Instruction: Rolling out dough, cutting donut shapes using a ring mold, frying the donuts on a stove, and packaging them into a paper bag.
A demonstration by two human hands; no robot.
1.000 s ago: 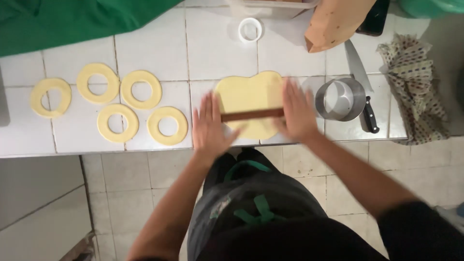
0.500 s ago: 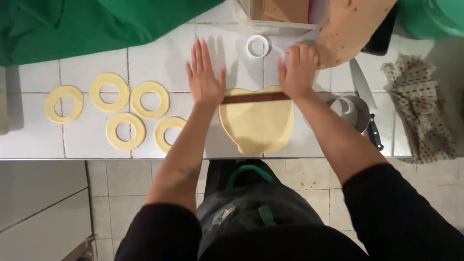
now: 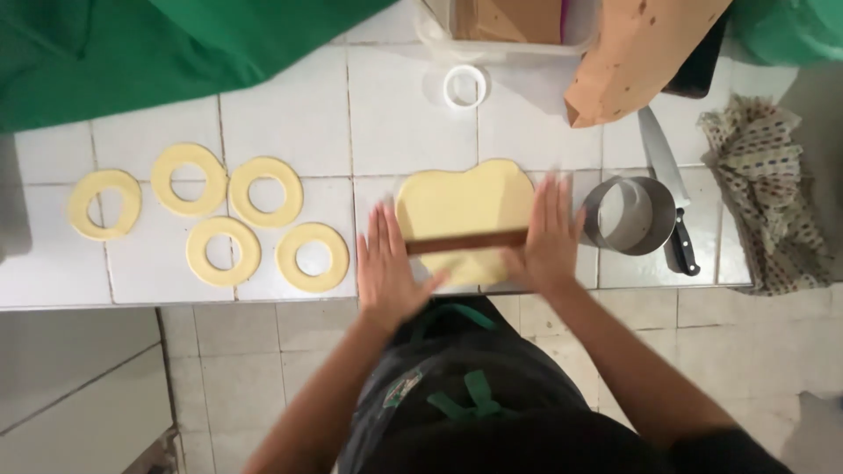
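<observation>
A flat sheet of pale yellow dough (image 3: 465,204) lies on the white tiled counter (image 3: 404,114). Across its near part lies a thin brown wooden rolling pin (image 3: 465,241). My left hand (image 3: 391,268) presses flat on the pin's left end, fingers spread. My right hand (image 3: 549,239) presses flat on its right end. Both palms rest on the pin rather than gripping it.
Several ring-shaped dough cut-outs (image 3: 246,219) lie to the left. A large metal ring cutter (image 3: 630,215) and a black-handled knife (image 3: 669,193) sit to the right, beside a patterned cloth (image 3: 764,202). A small white ring cutter (image 3: 464,86), a brown paper bag (image 3: 637,53) and a green cloth (image 3: 132,53) lie behind.
Both hands rolled the pin away to the dough's far edge, then back to its near part. The dough sheet looks a little longer.
</observation>
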